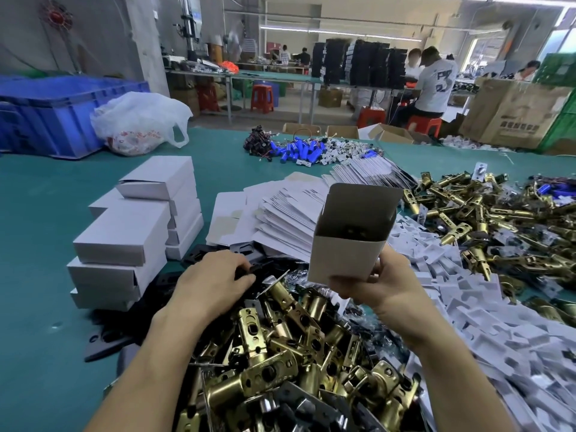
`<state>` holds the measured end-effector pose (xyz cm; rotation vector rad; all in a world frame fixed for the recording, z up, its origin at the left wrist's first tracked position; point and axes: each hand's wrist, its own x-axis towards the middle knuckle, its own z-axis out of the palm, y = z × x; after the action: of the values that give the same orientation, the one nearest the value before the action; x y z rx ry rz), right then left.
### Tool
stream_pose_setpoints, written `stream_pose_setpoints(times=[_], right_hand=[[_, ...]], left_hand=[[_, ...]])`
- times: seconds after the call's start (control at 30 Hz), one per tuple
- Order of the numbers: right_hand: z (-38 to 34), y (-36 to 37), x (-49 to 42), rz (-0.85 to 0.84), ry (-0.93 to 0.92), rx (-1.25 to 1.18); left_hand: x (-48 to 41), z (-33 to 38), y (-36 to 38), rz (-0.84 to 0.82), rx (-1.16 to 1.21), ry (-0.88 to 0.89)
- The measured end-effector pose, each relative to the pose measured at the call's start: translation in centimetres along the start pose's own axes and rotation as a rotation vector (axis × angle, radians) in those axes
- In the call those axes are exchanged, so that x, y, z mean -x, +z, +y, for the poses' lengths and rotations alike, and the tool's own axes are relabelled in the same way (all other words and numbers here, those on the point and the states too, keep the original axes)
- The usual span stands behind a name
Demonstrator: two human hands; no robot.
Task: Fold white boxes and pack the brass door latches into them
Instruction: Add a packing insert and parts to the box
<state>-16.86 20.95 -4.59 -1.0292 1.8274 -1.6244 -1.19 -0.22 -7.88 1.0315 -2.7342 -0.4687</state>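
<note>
In the head view, a stack of closed white boxes [134,226] stands at left centre of the frame, so part of the job looks done. The flat box blanks [280,210] fanned out mid-frame and the heap of brass latches [280,353] at the bottom suggest much is left. Right of centre, the right hand [374,285] grips an erected open box [352,232] by its lower end, with something dark inside. The left hand [212,279] curls over black plates [246,254] just left of the box; I cannot tell whether it pinches one.
</note>
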Motion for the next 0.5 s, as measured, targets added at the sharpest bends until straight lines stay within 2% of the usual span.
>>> stream_pose_setpoints(times=[0.13,0.3,0.5], right_hand=[[0.1,-0.3,-0.2,0.010,-0.013,0.034],[0.6,-0.5,0.0,0.030,0.024,0.023],[0.9,-0.7,0.0,0.051,0.119,0.061]], left_hand=[[-0.1,-0.2,0.1,0.094,0.130,0.052],[0.6,1.5,-2.1,0.346,0.472,0.122],[3.0,4.3,-6.1,0.470,0.980,0.398]])
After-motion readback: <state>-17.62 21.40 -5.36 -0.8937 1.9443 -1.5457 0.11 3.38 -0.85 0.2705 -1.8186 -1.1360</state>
